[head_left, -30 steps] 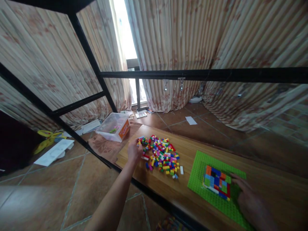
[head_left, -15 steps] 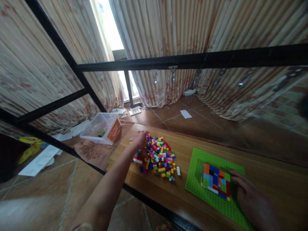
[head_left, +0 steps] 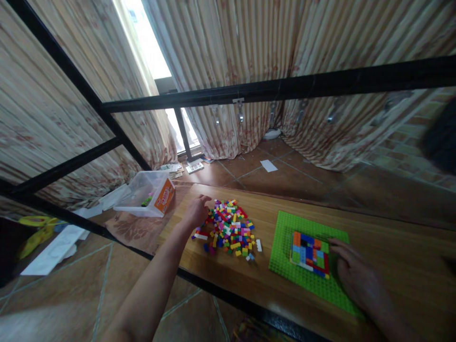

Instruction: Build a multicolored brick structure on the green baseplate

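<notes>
A heap of small coloured toy bricks (head_left: 233,228) lies spread on the wooden table. At its left edge is my left hand (head_left: 195,211), fingers stretched toward the bricks with no brick visible in them. A green studded baseplate (head_left: 281,256) lies right of the heap. On it sits a flat, roughly square build of multicoloured bricks (head_left: 309,254), with orange, blue, red and light green pieces on top. My right hand (head_left: 356,270) rests at the right side of the baseplate, fingers extended to the build's upper right corner. Its fingertips seem to touch that corner; the palm's underside is hidden.
A clear plastic box (head_left: 142,192) with an orange label and a few pieces inside stands left of the wooden table (head_left: 221,275). A black metal frame bar (head_left: 249,92) with hanging clips crosses ahead, before the curtains (head_left: 228,47). Papers (head_left: 53,249) lie on the tiled floor.
My left hand has drawn back a little to the left, from over the heap to its edge. My right hand stays beside the build. The whole view has shifted slightly.
</notes>
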A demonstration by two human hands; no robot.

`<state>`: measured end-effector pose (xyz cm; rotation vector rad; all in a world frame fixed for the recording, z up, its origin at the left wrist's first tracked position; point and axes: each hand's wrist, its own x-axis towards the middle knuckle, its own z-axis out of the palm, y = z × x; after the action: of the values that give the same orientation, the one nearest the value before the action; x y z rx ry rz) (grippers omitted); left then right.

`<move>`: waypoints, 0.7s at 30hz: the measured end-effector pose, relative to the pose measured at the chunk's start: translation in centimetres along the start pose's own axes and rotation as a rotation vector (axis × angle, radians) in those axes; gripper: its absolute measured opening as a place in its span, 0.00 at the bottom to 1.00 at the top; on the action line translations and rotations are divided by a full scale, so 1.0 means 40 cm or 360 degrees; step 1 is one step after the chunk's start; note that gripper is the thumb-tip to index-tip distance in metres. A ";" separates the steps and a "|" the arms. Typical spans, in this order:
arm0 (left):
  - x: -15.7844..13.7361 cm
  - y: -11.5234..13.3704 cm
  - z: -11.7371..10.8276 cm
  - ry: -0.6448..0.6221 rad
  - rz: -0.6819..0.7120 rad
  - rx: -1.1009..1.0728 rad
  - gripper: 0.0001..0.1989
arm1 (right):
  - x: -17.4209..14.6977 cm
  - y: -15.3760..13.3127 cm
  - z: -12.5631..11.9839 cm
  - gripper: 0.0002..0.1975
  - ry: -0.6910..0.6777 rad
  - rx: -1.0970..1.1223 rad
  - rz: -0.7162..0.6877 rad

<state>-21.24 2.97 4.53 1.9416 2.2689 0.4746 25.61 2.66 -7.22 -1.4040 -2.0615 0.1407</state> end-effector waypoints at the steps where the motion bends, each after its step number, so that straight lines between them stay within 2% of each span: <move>1: -0.002 -0.005 -0.004 0.0022 -0.0014 -0.0015 0.21 | 0.000 0.001 0.000 0.13 -0.0006 0.0003 -0.0004; 6: -0.038 -0.044 -0.034 0.0143 -0.0134 -0.0070 0.20 | 0.000 0.005 0.003 0.13 -0.0012 0.0021 -0.0007; 9: -0.102 -0.066 -0.038 0.0220 -0.0203 -0.0116 0.18 | 0.000 0.008 0.004 0.13 -0.0010 0.0017 -0.0003; 12: -0.182 -0.077 -0.017 0.0317 -0.0258 -0.0234 0.15 | 0.001 0.010 0.002 0.13 -0.0042 -0.0006 -0.0013; 16: -0.254 -0.080 0.018 0.0249 -0.0217 -0.0343 0.14 | 0.002 0.007 -0.005 0.15 -0.0074 -0.0075 -0.0026; 21: -0.261 -0.071 0.041 0.0164 -0.0180 -0.0396 0.11 | 0.004 0.002 -0.007 0.15 -0.0037 -0.0043 -0.0053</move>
<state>-21.66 -7.37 0.93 1.6967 2.2386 0.8164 25.79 2.75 -6.96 -1.3897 -2.1121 0.1162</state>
